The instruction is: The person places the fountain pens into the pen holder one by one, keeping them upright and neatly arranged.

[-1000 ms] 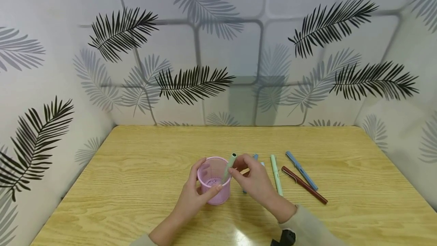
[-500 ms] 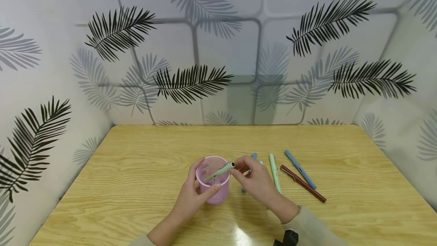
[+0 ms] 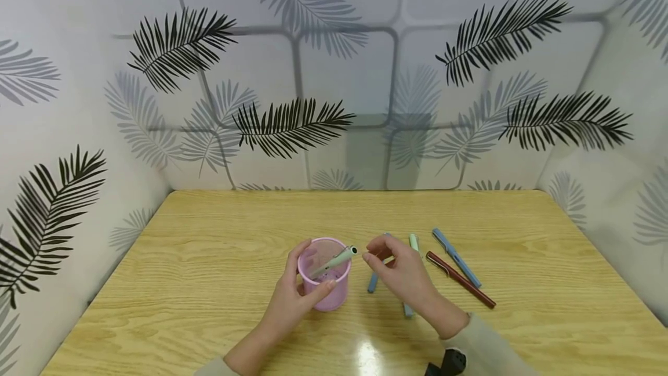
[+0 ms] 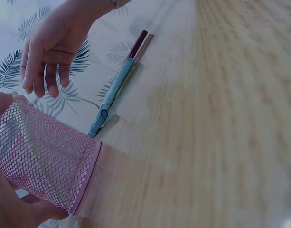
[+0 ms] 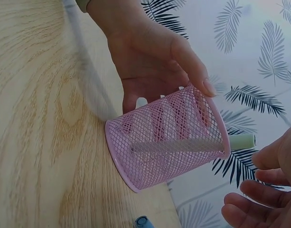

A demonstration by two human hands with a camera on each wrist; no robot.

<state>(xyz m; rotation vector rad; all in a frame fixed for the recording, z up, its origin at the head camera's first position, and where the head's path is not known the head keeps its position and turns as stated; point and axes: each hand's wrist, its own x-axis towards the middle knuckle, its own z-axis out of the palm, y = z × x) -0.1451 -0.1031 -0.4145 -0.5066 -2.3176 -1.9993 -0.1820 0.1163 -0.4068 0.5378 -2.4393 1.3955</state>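
Observation:
My left hand (image 3: 289, 302) grips a pink mesh pen cup (image 3: 335, 300), thumb on the near side and fingers round the far left. A pale green pen (image 3: 339, 257) leans inside the cup, its capped end sticking out over the right rim. In the right wrist view the pen's end (image 5: 242, 141) shows past the rim, and my right hand (image 5: 271, 190) is close to it but apart. My right hand (image 3: 407, 274) holds nothing, its fingers loosely bent above the pens on the table. It partly hides a blue pen (image 3: 373, 283) and a light green pen (image 3: 414, 241).
Right of my right hand, a blue pen (image 3: 455, 255) and a dark red-brown pen (image 3: 461, 279) lie on the wooden table (image 3: 235, 237). A greyish-teal pen end (image 3: 407, 310) shows below the right wrist. A leaf-patterned backdrop (image 3: 365, 74) stands behind the table.
The pale green pen has tipped from steep to slanted in the cup. My right hand has let go of it and drawn slightly right. The left hand keeps its hold on the cup.

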